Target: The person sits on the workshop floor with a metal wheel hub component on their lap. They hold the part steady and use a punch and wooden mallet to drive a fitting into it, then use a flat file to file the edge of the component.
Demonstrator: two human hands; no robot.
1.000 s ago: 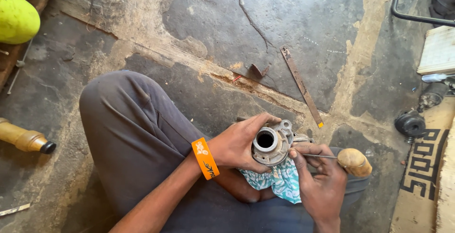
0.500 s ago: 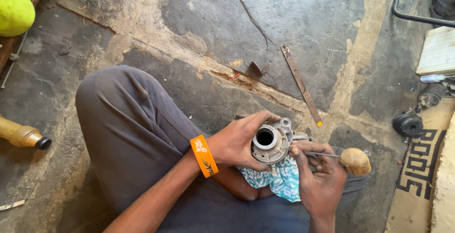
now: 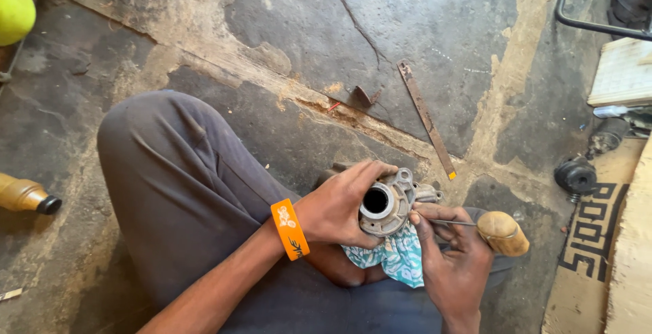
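- The left hand (image 3: 339,201) comes in from the lower left on a bare forearm, with an orange rubber wristband (image 3: 290,229) round the wrist.
- Its fingers curl over the top and near side of the round grey metal housing (image 3: 386,206), thumb underneath, closed firmly about it.
- The right hand (image 3: 451,259) rises from the bottom edge, palm turned toward the left hand.
- Its fingers are closed on the thin metal pick with a rounded wooden handle (image 3: 502,233), the handle lying across the knuckles and the fingertips pinching the shaft.
- The two hands sit just beside each other, over a raised knee.
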